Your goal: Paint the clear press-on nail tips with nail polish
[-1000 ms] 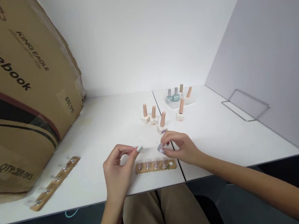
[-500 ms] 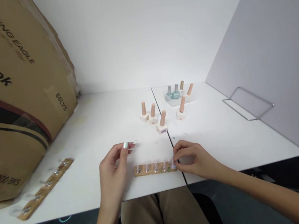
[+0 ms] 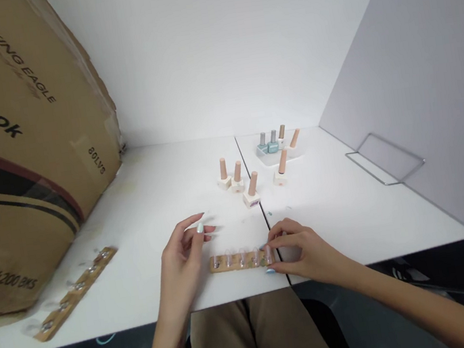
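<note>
Head camera looked down on a white table (image 3: pixel 154 209), with the person's two hands at its near side. A narrow wooden strip (image 3: pixel 241 264) lay there, its long axis running left to right, almost parallel to the near table edge, and a row of five small clear nail tips (image 3: pixel 241 258) stood on it. The right hand (image 3: pixel 302 248) was the nearer hand. It was mostly closed, and its fingers (image 3: pixel 282 230) came over the far side of the strip's right end while its thumb (image 3: pixel 271 271) showed at the near side, so it seemed to have hold of that end. The left hand (image 3: pixel 181 257) was raised just beside the strip's left end, half open with loosely curled fingers, and I could see nothing in its grip. A table seam (image 3: pixel 242 156) passed just right of the strip. Only a narrow band of table lay between the strip and the near edge, but on the far side there was open room up to cream nail polish bottles (image 3: pixel 238 185). Further left lay a second wooden strip (image 3: pixel 75 293), beside a large cardboard carton (image 3: pixel 25 135).
</note>
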`<state>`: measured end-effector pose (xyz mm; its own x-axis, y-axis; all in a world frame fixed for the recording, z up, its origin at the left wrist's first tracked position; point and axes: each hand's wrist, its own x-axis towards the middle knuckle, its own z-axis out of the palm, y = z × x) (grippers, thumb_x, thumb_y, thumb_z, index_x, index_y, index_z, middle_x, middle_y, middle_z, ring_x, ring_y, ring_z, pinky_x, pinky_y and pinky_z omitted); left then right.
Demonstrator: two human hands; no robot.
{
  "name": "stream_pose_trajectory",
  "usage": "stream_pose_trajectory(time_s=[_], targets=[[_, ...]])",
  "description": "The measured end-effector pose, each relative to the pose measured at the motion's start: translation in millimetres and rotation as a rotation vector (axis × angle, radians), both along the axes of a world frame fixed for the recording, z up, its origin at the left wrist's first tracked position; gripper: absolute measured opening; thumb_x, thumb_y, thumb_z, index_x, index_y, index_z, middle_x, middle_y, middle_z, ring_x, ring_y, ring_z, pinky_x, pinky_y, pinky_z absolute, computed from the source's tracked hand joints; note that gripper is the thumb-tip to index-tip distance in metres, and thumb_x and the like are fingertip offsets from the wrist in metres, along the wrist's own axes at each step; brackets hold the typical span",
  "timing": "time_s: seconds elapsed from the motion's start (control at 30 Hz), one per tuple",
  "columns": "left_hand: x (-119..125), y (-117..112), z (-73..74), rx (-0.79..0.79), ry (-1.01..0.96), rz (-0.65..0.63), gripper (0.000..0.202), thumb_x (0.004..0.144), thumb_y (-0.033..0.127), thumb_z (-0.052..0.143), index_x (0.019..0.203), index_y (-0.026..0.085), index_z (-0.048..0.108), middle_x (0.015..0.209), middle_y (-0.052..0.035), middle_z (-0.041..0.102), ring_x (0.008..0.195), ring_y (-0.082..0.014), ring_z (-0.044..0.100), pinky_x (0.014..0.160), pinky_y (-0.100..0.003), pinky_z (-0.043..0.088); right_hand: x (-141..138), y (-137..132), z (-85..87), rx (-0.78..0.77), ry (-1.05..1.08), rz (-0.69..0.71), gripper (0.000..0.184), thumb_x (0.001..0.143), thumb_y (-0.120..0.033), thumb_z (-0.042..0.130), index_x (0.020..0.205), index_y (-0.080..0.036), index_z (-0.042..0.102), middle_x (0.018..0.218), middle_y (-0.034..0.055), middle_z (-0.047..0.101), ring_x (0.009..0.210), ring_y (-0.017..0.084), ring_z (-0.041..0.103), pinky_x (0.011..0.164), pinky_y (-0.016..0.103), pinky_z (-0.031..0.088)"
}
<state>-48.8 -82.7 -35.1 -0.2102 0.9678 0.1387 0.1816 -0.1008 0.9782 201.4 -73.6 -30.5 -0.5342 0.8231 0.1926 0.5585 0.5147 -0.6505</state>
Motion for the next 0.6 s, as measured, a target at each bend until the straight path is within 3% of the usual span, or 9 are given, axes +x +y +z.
stream_pose_trajectory(time_s=[0.2,0.3,0.4,0.5,0.6], targets=[[-1.3,0.0,-1.0,0.028,-0.049,0.043,0.032,0.086,0.038,0.063,0.112,0.018,0.063,0.095,-0.0072,0.074,0.085,-0.0188,0.068,0.085,-0.031,0.051,14.3,-9.4,-3.2,0.091,0.088,-0.015,0.017,0.078,-0.019,0.07,0.095,-0.021,0.073,0.092,0.0079,0.073,0.083,0.019,0.071,0.074,0.029,0.06],[-2.6,0.8,-2.3,0.06,-0.116,0.087,0.032,0.08,0.034,0.071,0.108,0.019,0.065,0.11,-0.0085,0.072,0.094,-0.019,0.069,0.087,-0.029,0.052,38.9,-26.5,-5.5,0.247,0.111,-0.096,0.013,0.08,-0.018,0.068,0.092,-0.021,0.071,0.088,0.0077,0.074,0.074,0.018,0.073,0.068,0.024,0.06],[-2.3,-0.6,0.2,0.052,-0.151,0.152,0.033,0.074,0.031,0.076,0.105,0.022,0.066,0.119,-0.0071,0.07,0.09,-0.0181,0.072,0.082,-0.027,0.054,79.0,-57.4,-4.7,0.371,0.084,-0.238,0.023,0.076,-0.014,0.07,0.095,-0.026,0.07,0.085,0.0062,0.075,0.07,0.018,0.074,0.061,0.021,0.06],[0.5,-4.1,6.4,0.045,-0.159,0.277,0.034,0.067,0.028,0.081,0.099,0.022,0.069,0.109,-0.0044,0.073,0.08,-0.0172,0.074,0.075,-0.024,0.056,131.0,-100.7,-2.3,0.399,0.01,-0.336,0.035,0.071,-0.013,0.072,0.1,-0.033,0.07,0.085,0.0064,0.076,0.071,0.023,0.076,0.061,0.024,0.063],[4.1,-6.3,11.0,0.032,-0.172,0.342,0.038,0.061,0.026,0.085,0.096,0.022,0.071,0.089,0.0007,0.073,0.07,-0.0149,0.073,0.071,-0.022,0.056,185.6,-148.3,-4.2,0.333,-0.064,-0.499,0.022,0.071,-0.025,0.074,0.088,-0.04,0.074,0.078,0.011,0.076,0.066,0.028,0.075,0.056,0.027,0.062]])
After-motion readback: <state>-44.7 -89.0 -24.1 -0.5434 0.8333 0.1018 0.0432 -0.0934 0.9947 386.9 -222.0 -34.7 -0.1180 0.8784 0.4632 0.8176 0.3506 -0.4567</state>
